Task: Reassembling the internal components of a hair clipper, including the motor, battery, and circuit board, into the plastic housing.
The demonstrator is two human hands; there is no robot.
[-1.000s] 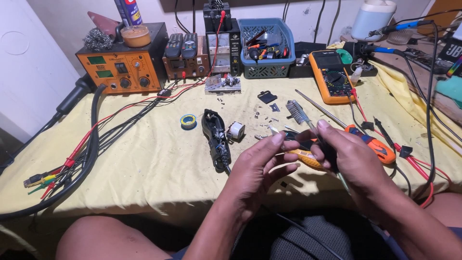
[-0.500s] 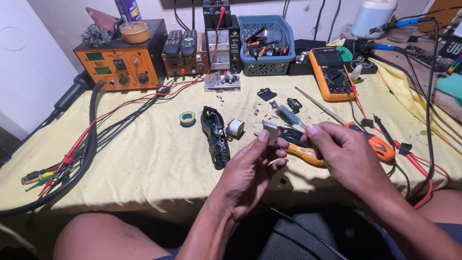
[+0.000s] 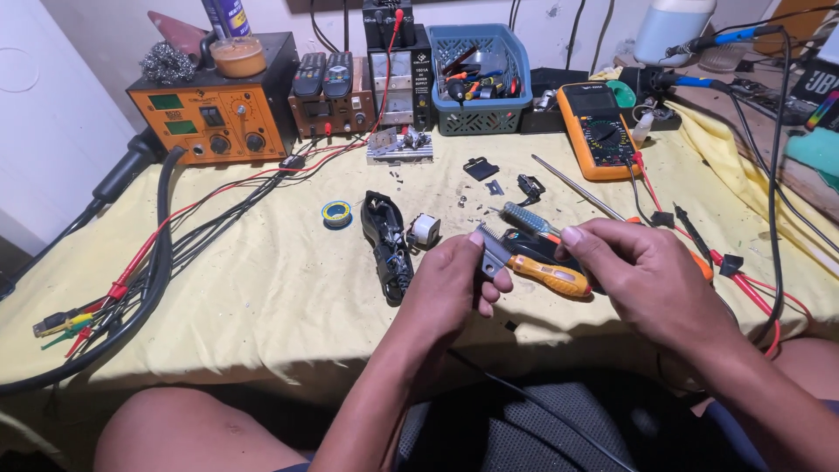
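Note:
My left hand (image 3: 446,284) pinches a small grey metal toothed blade (image 3: 491,251) between thumb and fingers, just above the yellow cloth (image 3: 262,306). My right hand (image 3: 651,280) hovers a little to the right of it, fingers curled and thumb tip close to the blade; whether it holds anything is hidden. An orange-handled screwdriver (image 3: 551,277) lies between the hands. Behind it lies a second screwdriver with a clear blue handle (image 3: 527,219). An opened black device body (image 3: 387,245) lies left of my left hand, with a small white part (image 3: 425,229) beside it.
At the back stand an orange soldering station (image 3: 210,122), a power supply (image 3: 398,83), a blue basket of tools (image 3: 482,79) and an orange multimeter (image 3: 598,129). A tape roll (image 3: 336,212) and small loose parts lie mid-table. Thick cables (image 3: 157,262) run along the left, red leads along the right.
My left hand has lifted the metal blade away from the orange screwdriver and turned it. My right hand has drawn back slightly to the right.

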